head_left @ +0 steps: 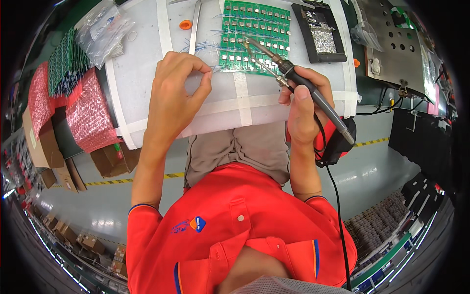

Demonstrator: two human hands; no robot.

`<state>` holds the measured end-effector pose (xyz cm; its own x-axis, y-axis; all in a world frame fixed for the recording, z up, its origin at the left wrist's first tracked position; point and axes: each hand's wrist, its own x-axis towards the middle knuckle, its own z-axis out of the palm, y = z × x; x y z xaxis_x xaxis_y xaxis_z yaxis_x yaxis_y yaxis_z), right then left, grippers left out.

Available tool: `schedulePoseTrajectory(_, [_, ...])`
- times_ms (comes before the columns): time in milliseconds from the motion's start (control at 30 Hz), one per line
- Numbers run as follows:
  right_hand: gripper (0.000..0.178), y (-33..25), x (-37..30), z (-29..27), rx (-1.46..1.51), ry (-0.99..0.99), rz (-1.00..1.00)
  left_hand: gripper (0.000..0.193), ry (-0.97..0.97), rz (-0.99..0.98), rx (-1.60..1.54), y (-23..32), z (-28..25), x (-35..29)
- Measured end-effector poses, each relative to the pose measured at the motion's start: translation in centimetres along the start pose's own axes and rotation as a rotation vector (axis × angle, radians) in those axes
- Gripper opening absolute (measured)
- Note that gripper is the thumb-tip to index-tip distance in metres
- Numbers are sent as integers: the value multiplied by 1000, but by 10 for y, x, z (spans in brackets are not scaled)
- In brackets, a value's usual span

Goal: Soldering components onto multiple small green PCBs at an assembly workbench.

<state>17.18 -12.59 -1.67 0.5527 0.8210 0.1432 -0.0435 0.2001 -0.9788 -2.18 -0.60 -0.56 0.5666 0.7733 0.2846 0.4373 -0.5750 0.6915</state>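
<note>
Stretching across the workbench, a pale mat (220, 100) is edged and crossed by strips of white tape (242, 98). At the right, a metal box (394, 53) punched with round holes is set beyond the mat's edge. Opposite, pink bubble wrap (90, 120) is draped over the bench's left end. On the mat's far half, a green panel of circuit boards (264, 34) is laid flat, its rows lined with small silvery parts. A stack of green boards (68, 61) is rested on the wrap, with a clear plastic bag (104, 29) just beside it. Right of the panel, a black tray (327, 58) is filled with silvery metal bits (324, 40).

The soldering iron (293, 73) is clamped in the right hand (306, 100), its tip pointed over the panel; whether contact is made cannot be told. The left hand (178, 81) is held near the panel's lower left corner, thumb and forefinger brought together in a ring; whether anything is pinched there cannot be told. Fine blue wires (205, 47) are spread past the panel's left edge, near an orange piece (185, 24).
</note>
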Motion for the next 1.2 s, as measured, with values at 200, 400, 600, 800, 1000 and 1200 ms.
schedulePoseTrajectory(200, [36,0,2,5,-56,-51,29,12,-64,58,28,-3,-4,-2])
schedulePoseTrajectory(400, [20,9,2,7,-98,-60,-50,10,-26,82,29,-4,-3,0])
schedulePoseTrajectory(600, [15,17,2,0,-41,-137,-81,6,5,58,-7,-6,1,2])
schedulePoseTrajectory(800, [16,14,2,2,-59,-145,-36,6,17,29,-39,-5,3,3])
schedulePoseTrajectory(1000, [17,18,0,-5,-98,-232,-58,5,22,15,-16,-10,3,2])
schedulePoseTrajectory(1200, [17,21,2,5,-98,-180,-111,5,20,3,-16,-9,3,3])
